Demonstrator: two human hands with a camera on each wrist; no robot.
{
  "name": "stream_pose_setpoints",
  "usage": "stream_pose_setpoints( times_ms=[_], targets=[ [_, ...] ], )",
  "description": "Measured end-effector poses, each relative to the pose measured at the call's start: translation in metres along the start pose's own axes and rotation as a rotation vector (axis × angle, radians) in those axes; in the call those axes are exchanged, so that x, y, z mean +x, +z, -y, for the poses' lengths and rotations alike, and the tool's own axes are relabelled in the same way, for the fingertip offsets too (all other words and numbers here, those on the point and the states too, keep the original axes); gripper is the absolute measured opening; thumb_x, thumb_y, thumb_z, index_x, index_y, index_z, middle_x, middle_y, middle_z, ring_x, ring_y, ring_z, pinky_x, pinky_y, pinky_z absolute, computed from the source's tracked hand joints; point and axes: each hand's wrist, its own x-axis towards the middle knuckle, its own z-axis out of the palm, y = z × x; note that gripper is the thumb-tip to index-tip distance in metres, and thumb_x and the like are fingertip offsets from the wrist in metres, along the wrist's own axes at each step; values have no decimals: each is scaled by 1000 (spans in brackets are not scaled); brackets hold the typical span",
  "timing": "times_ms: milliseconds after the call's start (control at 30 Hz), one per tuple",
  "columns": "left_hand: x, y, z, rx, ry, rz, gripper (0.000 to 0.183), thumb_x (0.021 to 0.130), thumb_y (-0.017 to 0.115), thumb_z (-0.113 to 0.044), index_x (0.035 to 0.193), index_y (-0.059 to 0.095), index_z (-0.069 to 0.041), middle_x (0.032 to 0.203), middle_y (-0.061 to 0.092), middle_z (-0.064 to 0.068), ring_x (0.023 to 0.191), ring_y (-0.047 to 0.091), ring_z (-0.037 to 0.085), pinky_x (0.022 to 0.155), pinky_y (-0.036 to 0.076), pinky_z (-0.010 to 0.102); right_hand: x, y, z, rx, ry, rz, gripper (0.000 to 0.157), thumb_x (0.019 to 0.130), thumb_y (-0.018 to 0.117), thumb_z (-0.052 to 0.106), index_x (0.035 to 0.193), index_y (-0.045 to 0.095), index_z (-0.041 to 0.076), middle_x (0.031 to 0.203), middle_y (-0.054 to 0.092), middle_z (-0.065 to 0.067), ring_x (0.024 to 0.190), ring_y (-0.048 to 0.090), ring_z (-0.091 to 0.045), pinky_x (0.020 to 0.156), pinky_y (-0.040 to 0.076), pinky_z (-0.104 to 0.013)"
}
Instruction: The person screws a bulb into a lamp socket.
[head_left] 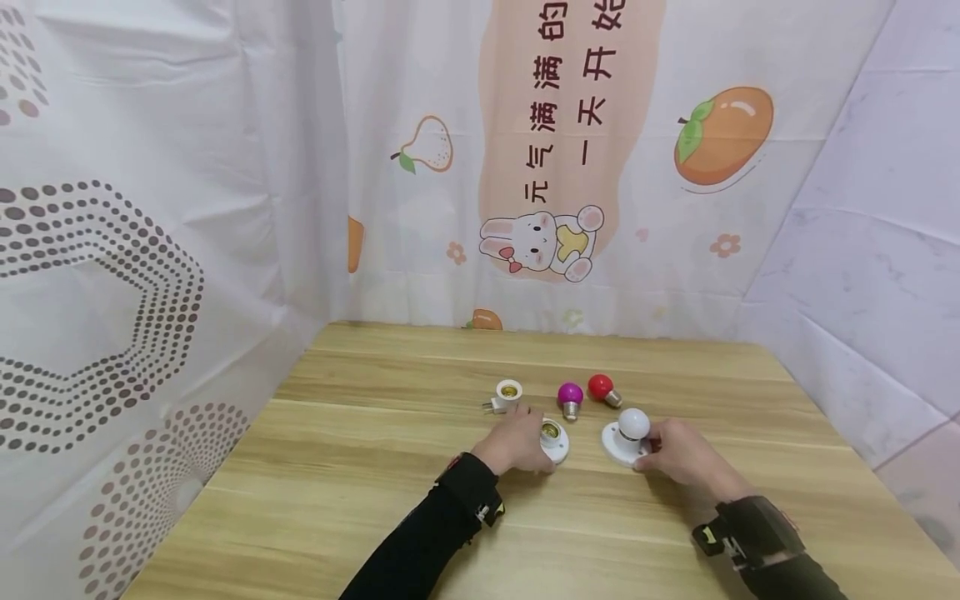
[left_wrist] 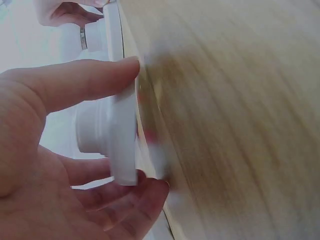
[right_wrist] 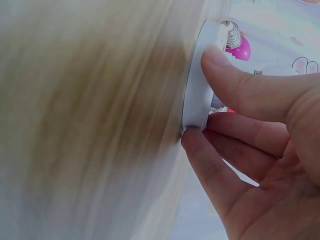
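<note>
- The left hand (head_left: 517, 440), partly curled, grips the empty lampholder (head_left: 557, 451) by its rim.
- The right hand (head_left: 681, 451) pinches the second lampholder (head_left: 617, 451), its white bulb (head_left: 634, 423) upright beside the fingers.
- Beyond and between both grips: purple bulb (head_left: 570, 393), red bulb (head_left: 600, 386).
- Likely step: positioning both lampholders; the next move seems to call for level, steady holds.

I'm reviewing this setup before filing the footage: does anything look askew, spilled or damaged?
The white printed curtain behind the wood-grain table looks hung sideways: its cartoon rabbit and lettering lie on their side. On the table, no spill or damage shows.
</note>
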Motion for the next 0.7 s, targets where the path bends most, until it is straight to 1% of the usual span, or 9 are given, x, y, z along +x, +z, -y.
stream_pose_setpoints(
  times_ms=[100, 200, 300, 367, 500, 567, 700],
  targets=[
    [1, 1, 3, -101, 20, -14, 85, 74, 90, -39, 141, 52, -3, 122, 52, 10, 109, 50, 19, 93, 48, 29, -1, 0, 0, 6, 3, -1, 28, 72, 90, 13, 91, 73, 1, 81, 66, -1, 73, 52, -17, 66, 46, -31],
    [1, -1, 6, -217, 45, -27, 84, 72, 91, -34, 141, 53, -5, 124, 51, 10, 109, 51, 19, 94, 48, 32, -2, 0, 0, 3, -9, -8, 28, 72, 90, 13, 91, 73, 2, 80, 66, -1, 73, 52, -17, 65, 46, -31],
    [0, -4, 7, -306, 77, -35, 82, 71, 91, -29, 140, 54, -5, 128, 51, 10, 110, 52, 19, 96, 48, 35, -1, 0, 0, -3, -16, -7, 27, 72, 90, 14, 90, 73, 2, 80, 65, 0, 72, 51, -17, 64, 45, -30],
    [0, -5, 8, -335, 98, -42, 80, 71, 91, -27, 139, 55, -5, 130, 51, 10, 111, 52, 18, 97, 48, 35, -2, 0, 0, -2, -13, -5, 27, 72, 90, 13, 90, 73, 2, 79, 65, 0, 72, 51, -16, 64, 45, -30],
    [0, -7, 9, -356, 143, -58, 78, 73, 89, -25, 140, 55, -5, 130, 54, 8, 112, 51, 16, 96, 47, 32, -2, 0, 0, 0, -12, -7, 27, 72, 90, 13, 89, 73, 1, 79, 65, -1, 72, 52, -16, 64, 45, -30],
    [-1, -8, 10, -377, 151, -66, 78, 74, 88, -25, 142, 54, -6, 128, 55, 5, 111, 51, 14, 95, 47, 31, -3, 0, 0, 2, -12, -6, 27, 72, 90, 13, 89, 72, 1, 79, 65, -1, 71, 51, -17, 63, 45, -29],
    [-2, -13, 13, -437, 144, -101, 78, 78, 86, -26, 145, 52, -6, 125, 53, 3, 108, 53, 13, 94, 49, 34, -4, 0, -1, 9, -7, -1, 26, 73, 90, 13, 89, 72, 1, 79, 65, -1, 71, 51, -17, 62, 44, -28]
  ],
)
